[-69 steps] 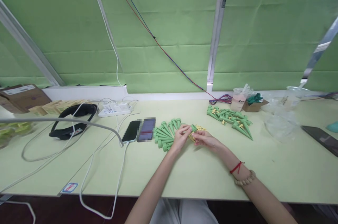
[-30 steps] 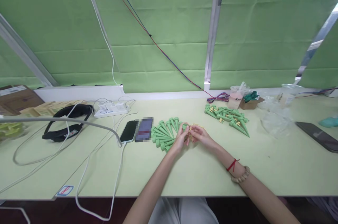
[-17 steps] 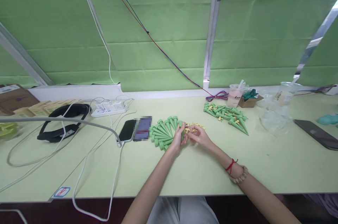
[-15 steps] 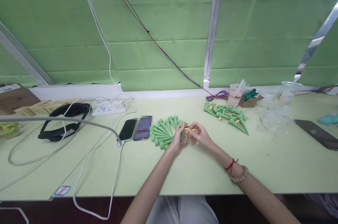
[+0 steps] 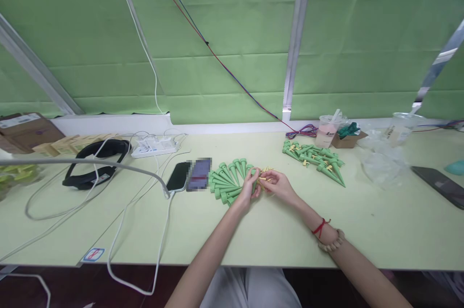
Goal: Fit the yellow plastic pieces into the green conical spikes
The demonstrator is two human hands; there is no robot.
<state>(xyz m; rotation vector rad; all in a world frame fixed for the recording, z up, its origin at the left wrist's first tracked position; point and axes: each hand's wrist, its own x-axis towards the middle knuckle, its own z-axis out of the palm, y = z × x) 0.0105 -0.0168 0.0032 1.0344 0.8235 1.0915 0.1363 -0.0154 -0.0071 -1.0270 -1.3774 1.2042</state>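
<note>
Two bare hands meet just above the middle of a pale green table (image 5: 253, 230). The left hand (image 5: 250, 188) has its fingers curled closed around a green cone-shaped spike (image 5: 255, 183); only a little of it shows, and its long axis seems to run away from the person, though the hand hides most of it. The right hand (image 5: 278, 185) pinches a small yellow part (image 5: 264, 180) between thumb and forefinger, touching the spike's exposed end. The two hands are equally near the piece, fingertips almost touching.

Immediately left of the left hand lies a fanned row of bare green spikes (image 5: 226, 181), their points converging toward the hands. A few loose yellow parts (image 5: 267, 169) lie just beyond the fingertips. Farther right and back sits a pile of green spikes with yellow parts fitted (image 5: 315, 160).

Two phones (image 5: 188, 176) lie side by side left of the fan. A sticker (image 5: 93, 254) at the table's near left edge carries a red mark, too small to read. A plastic cup (image 5: 325, 135) bears dark print that cannot be made out.
</note>
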